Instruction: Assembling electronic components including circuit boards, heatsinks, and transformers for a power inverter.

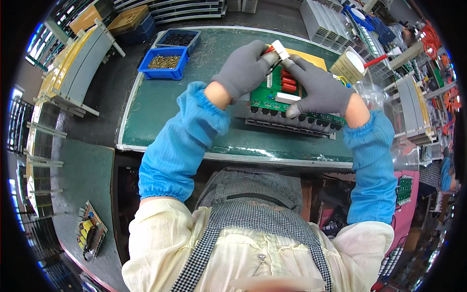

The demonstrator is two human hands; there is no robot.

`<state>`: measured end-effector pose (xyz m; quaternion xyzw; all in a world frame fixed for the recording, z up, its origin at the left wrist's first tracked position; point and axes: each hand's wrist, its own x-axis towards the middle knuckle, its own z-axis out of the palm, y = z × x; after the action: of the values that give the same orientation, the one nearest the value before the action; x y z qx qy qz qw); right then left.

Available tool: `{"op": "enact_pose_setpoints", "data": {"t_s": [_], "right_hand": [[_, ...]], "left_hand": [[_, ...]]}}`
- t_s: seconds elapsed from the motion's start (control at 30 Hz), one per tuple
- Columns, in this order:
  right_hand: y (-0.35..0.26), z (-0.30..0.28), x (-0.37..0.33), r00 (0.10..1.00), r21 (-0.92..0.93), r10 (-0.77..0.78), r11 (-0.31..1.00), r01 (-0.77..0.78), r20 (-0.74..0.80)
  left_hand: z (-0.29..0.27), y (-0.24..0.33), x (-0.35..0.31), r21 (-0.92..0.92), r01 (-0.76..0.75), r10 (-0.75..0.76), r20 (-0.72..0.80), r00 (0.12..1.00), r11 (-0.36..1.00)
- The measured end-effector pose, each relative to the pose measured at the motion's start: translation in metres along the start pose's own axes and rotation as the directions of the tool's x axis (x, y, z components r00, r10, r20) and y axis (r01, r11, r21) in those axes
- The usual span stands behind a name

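A green circuit board [311,101] with red cylindrical parts and a white block lies on the bench, above a dark finned metal piece [292,126]. My left hand [244,69], in a grey glove, is closed on a wire lead [271,49] at the board's far left. A white plug connector [280,49] sticks up from these wires, between my two hands. My right hand [321,86], also gloved, lies across the board with thumb and fingers spread apart. Its fingertips reach close to the connector; whether they touch it I cannot tell. A yellow panel [311,58] shows behind the board.
On the green bench [194,131], a blue bin [165,63] holds small brass-coloured parts, and a second bin [181,39] has dark ones. A cream container [348,67] stands at the right by clear plastic bags [372,95]. Another assembled board [91,231] lies at lower left.
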<state>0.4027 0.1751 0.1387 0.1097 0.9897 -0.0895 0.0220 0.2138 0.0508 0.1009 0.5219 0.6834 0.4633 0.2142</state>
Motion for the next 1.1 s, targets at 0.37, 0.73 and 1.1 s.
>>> {"op": "enact_pose_setpoints", "data": {"t_s": [0.37, 0.73, 1.1], "right_hand": [[-0.001, 0.0, -0.006, 0.999, -0.037, 0.033, 0.999, -0.034, -0.021], [-0.005, -0.005, -0.007, 0.99, -0.015, 0.125, 0.992, -0.124, 0.07], [0.002, 0.003, -0.01, 0.996, -0.043, 0.06, 0.997, -0.063, -0.058]], "left_hand": [[-0.039, 0.004, -0.005, -0.314, 0.176, -0.02, 0.442, 0.897, 0.933], [-0.024, 0.032, 0.002, 0.337, 0.17, -0.272, 0.283, 0.92, 0.926], [-0.016, 0.024, 0.014, 0.41, 0.069, -0.186, 0.251, 0.95, 0.909]]}}
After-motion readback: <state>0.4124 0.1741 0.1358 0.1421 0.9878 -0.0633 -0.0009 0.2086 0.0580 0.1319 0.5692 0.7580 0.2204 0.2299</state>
